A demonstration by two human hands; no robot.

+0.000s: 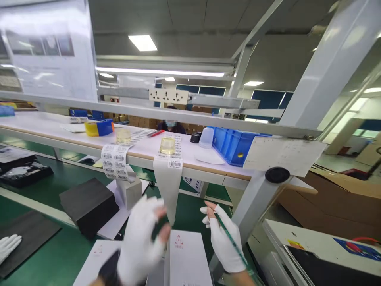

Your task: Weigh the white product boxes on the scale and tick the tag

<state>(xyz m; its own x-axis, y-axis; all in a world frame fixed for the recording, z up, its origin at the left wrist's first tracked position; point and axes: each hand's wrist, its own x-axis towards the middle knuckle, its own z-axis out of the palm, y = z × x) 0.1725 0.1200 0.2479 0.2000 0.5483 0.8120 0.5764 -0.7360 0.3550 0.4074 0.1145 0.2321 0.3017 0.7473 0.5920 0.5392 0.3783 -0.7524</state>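
My left hand (143,238), in a white glove with bare thumb and index tips, is raised above the white boxes. Its thumb and index finger are apart with nothing visible between them, and motion blurs it a little. My right hand (224,238), gloved the same way, is closed round a thin green pencil-like stick (230,238) that slants down toward the wrist. Between the hands lies a white box (190,258) with a red logo; another white box (89,264) is partly behind my left wrist. A strip of barcode labels (168,182) hangs from the shelf above them.
The white shelf (139,153) crosses ahead, holding tape rolls (168,146) and a blue bin (232,145). A metal post (256,206) stands at right. Black sheets (89,204) are stacked at left, near another person's gloved hand (8,246). Someone sits beyond the shelf.
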